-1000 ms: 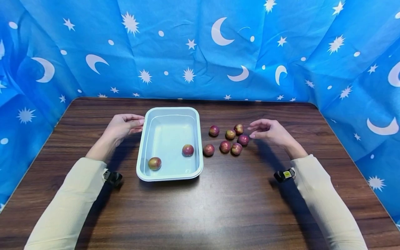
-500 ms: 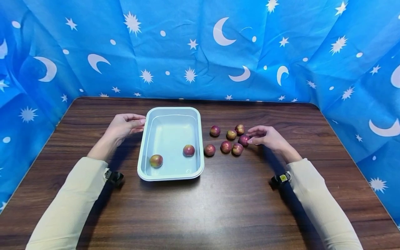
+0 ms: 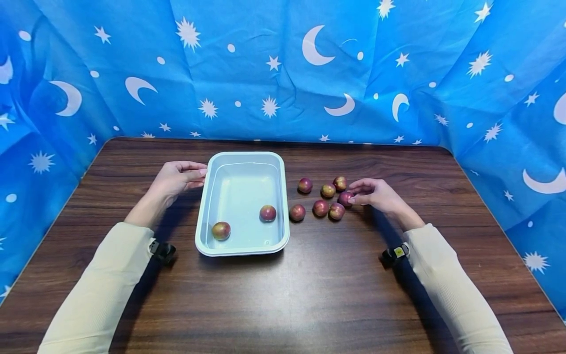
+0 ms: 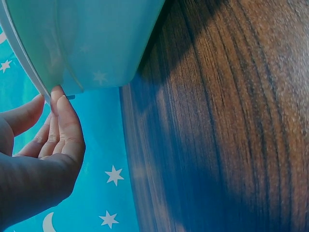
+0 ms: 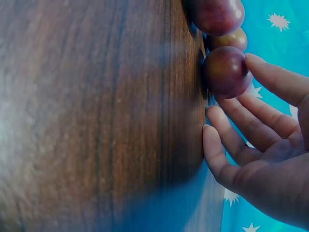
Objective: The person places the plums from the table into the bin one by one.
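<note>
A pale blue-white plastic tray (image 3: 242, 184) stands on the table, with two red-green plums (image 3: 221, 230) lying apart inside it. At its far left edge my left hand (image 3: 174, 178) pinches the rim between thumb and fingers, as the left wrist view shows along the tray wall (image 4: 96, 43). To the right of the tray lie several more plums (image 3: 320, 208) in a loose group. My right hand (image 3: 376, 194) is at the rightmost, dark red plum (image 5: 226, 72), thumb on one side and index finger on the other. That plum still rests among its neighbours.
A dark wood-grain table (image 3: 283, 305) lies under everything. Behind it and at both sides hangs a blue cloth (image 3: 265, 73) with white moons and stars. One plum (image 3: 297, 212) lies right beside the tray's right wall.
My right hand has moved slightly down and left onto the dark red plum, and its thumb and finger have closed round it. The left hand stays at the tray rim.
</note>
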Available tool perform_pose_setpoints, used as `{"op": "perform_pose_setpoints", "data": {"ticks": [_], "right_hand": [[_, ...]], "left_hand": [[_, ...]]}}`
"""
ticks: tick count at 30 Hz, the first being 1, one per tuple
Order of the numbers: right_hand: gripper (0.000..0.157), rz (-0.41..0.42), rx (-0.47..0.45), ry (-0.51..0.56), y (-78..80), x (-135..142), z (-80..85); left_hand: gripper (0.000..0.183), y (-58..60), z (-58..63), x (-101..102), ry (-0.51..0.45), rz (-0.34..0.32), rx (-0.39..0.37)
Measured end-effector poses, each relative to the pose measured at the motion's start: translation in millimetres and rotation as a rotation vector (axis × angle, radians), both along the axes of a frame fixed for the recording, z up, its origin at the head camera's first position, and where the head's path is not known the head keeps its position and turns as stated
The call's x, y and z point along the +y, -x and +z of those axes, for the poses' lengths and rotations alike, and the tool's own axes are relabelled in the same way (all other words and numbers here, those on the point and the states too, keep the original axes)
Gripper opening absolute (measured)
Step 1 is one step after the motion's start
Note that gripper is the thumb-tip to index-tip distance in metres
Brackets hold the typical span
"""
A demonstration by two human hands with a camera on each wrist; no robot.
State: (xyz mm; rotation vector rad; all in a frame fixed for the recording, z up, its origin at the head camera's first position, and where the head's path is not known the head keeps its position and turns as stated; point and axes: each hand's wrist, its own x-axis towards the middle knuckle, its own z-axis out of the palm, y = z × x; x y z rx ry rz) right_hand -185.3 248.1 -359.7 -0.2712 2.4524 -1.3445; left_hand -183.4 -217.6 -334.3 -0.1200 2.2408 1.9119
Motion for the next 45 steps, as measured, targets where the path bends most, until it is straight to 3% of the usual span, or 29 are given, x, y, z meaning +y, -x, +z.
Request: {"op": "perform_pose_setpoints", "data": {"ticks": [21, 35, 45], "right_hand": [[0.038, 0.011, 0.019, -0.069, -1.3, -2, 3.0], [0.035, 0.0, -0.003, -0.035, 1.3, -1, 2.8], [0.037, -0.003, -0.01, -0.055, -1.3, -1, 16.3]], "left_hand": [[0.032, 1.1, -0.5, 0, -0.007, 0.007, -0.014], [0.032, 0.4, 0.4, -1, 0.015, 0.002, -0.008], [0.035, -1.3, 3.6, -2, 0.04, -0.013, -0.02]]}}
